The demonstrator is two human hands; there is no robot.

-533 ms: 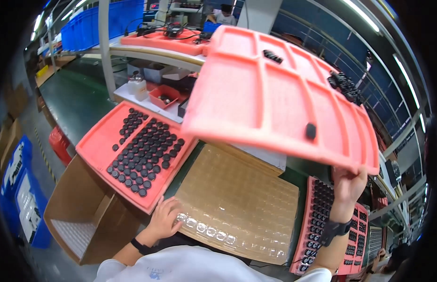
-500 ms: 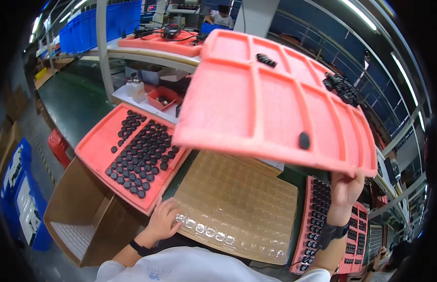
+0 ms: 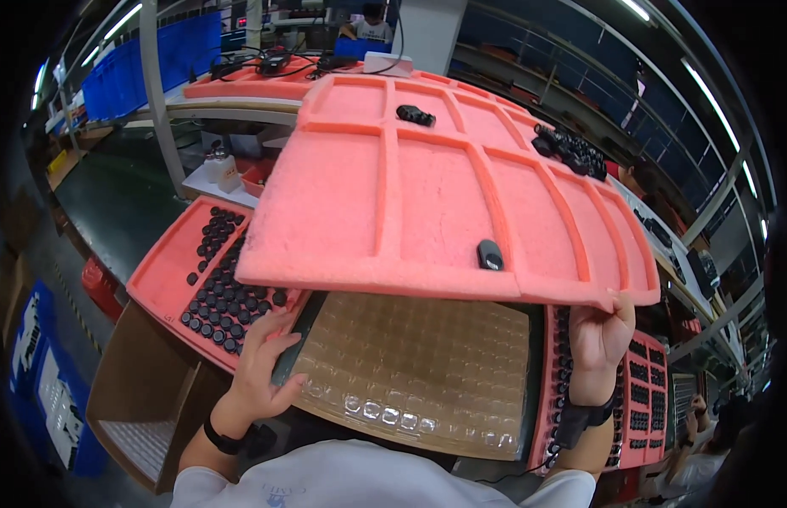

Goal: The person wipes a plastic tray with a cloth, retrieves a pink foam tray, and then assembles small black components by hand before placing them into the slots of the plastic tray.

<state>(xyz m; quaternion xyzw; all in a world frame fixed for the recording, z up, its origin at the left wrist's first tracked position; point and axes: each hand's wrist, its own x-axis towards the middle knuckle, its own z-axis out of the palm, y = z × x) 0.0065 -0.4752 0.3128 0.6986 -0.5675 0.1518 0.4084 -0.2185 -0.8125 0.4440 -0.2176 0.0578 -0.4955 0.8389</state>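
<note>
My right hand (image 3: 598, 335) grips the near right corner of a large pink foam tray (image 3: 427, 203) and holds it up over the bench. A few small black parts (image 3: 490, 254) lie in its compartments, with a cluster (image 3: 571, 149) at its far right. My left hand (image 3: 265, 362) rests on the left edge of a clear blister tray (image 3: 427, 364) with many small pockets, lying beneath the lifted tray. A row of clear parts (image 3: 381, 412) fills the pockets along its near edge.
A pink foam tray (image 3: 169, 279) with several black round parts sits at the left. Another pink tray (image 3: 643, 406) with black parts lies at the right. An open cardboard box (image 3: 144, 398) stands lower left. Shelves and more pink trays are behind.
The lifted pink tray has tipped down toward level and come lower. My left hand has slid to the left edge of the clear tray.
</note>
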